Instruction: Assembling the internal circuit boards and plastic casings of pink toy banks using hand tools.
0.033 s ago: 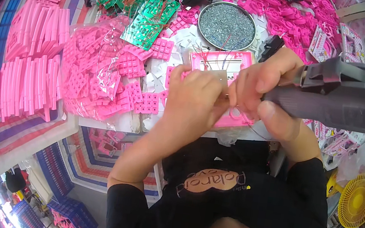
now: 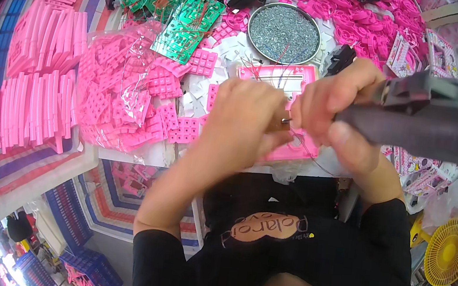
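Observation:
My right hand [image 2: 337, 109] grips a dark grey power screwdriver [image 2: 421, 121], whose body extends to the right. Its short metal bit [image 2: 286, 121] points left, toward my left hand. Slightly blurred, my left hand [image 2: 247, 119] is curled over a pink plastic casing [image 2: 305, 77]. Between its fingers and thumb, near the bit, shows a small brownish piece I cannot make out. Thin wires [image 2: 280, 79] run over the casing's upper part. Both hands cover much of the casing's middle. Just beyond it stands a round metal dish [image 2: 284, 33] full of small screws.
Pink keypads [image 2: 125, 86] in clear plastic lie to the left, beside stacked pink strips [image 2: 36, 108]. Green circuit boards [image 2: 187, 27] with tangled wires are at the back left. Loose pink parts [image 2: 354, 19] are heaped at the back right. A yellow fan [image 2: 449, 252] stands at lower right.
My right hand and the screwdriver have shifted slightly to the right, and more of the bit shows. My left hand has moved a little, its fingers now covering the small brownish piece more.

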Available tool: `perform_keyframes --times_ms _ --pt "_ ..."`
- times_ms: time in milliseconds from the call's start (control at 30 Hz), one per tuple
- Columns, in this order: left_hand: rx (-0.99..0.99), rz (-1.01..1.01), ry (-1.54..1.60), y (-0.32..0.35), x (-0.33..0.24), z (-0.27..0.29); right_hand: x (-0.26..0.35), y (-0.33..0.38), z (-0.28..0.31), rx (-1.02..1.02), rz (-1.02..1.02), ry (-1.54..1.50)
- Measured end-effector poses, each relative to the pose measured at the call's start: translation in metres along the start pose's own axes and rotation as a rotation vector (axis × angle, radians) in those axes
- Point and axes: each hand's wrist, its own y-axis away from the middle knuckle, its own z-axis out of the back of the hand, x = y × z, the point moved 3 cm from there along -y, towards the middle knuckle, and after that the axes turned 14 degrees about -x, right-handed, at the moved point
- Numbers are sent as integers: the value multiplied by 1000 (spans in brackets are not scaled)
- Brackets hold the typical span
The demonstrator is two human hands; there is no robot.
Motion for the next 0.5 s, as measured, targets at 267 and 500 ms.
perform_keyframes --times_ms 267,500 --pt "218 -126 -976 -103 96 -64 -4 -15 24 -51 108 -184" --pt "-81 -105 -807 -112 94 -48 -21 -6 7 -9 -34 -17"
